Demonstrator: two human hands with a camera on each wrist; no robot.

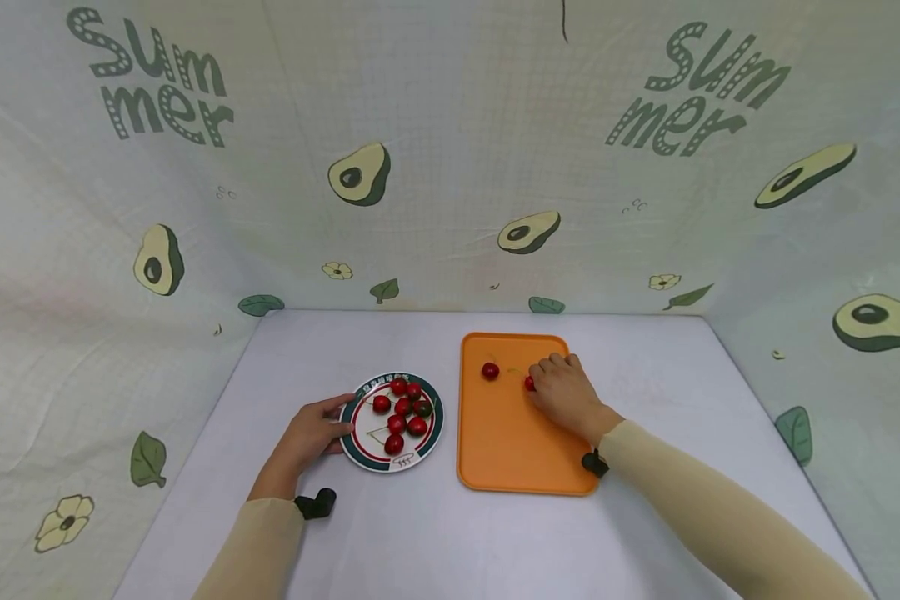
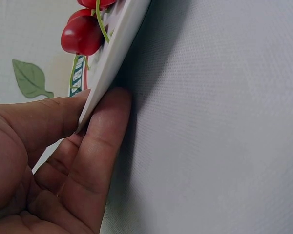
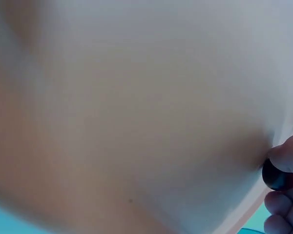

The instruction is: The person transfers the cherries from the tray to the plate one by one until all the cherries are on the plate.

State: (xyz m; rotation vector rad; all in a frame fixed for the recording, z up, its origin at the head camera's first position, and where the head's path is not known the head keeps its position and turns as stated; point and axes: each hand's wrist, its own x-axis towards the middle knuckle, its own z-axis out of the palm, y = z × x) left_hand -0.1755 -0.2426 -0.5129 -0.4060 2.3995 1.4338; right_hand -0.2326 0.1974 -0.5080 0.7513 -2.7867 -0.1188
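Note:
My left hand (image 1: pixel 317 432) pinches the left rim of a round plate (image 1: pixel 353 452), white with a green and red border. In the left wrist view the thumb lies above the rim and the fingers (image 2: pixel 98 141) beneath it. Several red cherries (image 1: pixel 396 424), some with green stems, lie on the plate. My right hand (image 1: pixel 567 393) is over the orange tray (image 1: pixel 498 450) and pinches a cherry (image 1: pixel 529 383); in the right wrist view that cherry (image 3: pixel 278 176) shows dark between thumb and fingers. Another cherry (image 1: pixel 491 371) lies on the tray, left of this hand.
Plate and tray stand side by side on a white-covered table (image 1: pixel 390 542). Behind the table hangs a pale cloth (image 1: pixel 435 125) printed with avocados, leaves and lettering. Each wrist wears a small black camera.

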